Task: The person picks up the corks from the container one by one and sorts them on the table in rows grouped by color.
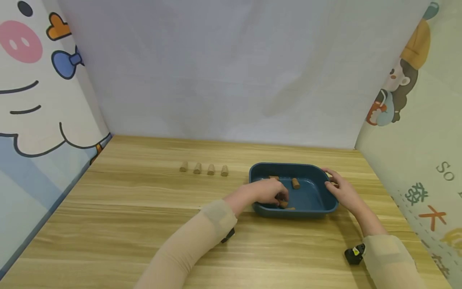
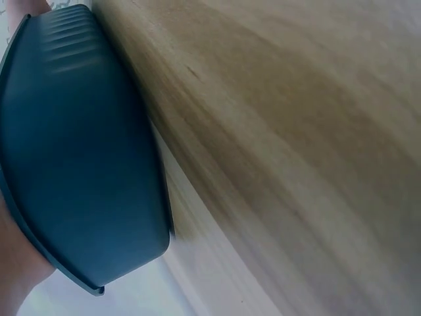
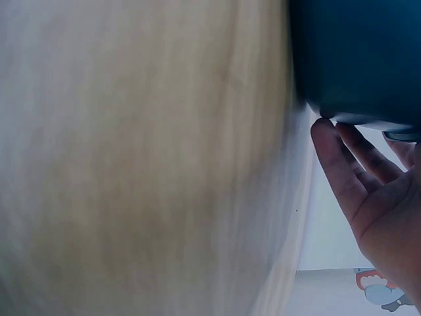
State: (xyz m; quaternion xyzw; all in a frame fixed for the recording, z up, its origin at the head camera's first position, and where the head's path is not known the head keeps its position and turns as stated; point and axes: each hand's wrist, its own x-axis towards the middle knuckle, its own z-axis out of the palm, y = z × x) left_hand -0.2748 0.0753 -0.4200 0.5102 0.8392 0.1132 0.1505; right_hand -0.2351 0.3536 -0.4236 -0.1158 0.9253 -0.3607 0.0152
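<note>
A dark blue-green basin [image 1: 294, 214] sits on the right half of the table, with several brown tapered cork stoppers inside. My left hand [image 1: 268, 190] reaches over its left side, fingers bent down, and pinches a cork stopper [image 1: 284, 204] low in the basin. Another stopper [image 1: 295, 183] lies near the middle of the floor. The left wrist view has only the basin's outer wall [image 2: 79, 151] and part of the hand. With the thumb over the right rim and fingers against the outside, my right hand [image 1: 343, 193] holds the basin.
Left of the basin, several cork stoppers [image 1: 197, 168] stand upright in a spaced row on the wooden table [image 1: 126, 224]. A pale cloth backdrop [image 1: 223, 80] rises behind the table. Printed cartoon panels [image 1: 32, 88] flank both sides.
</note>
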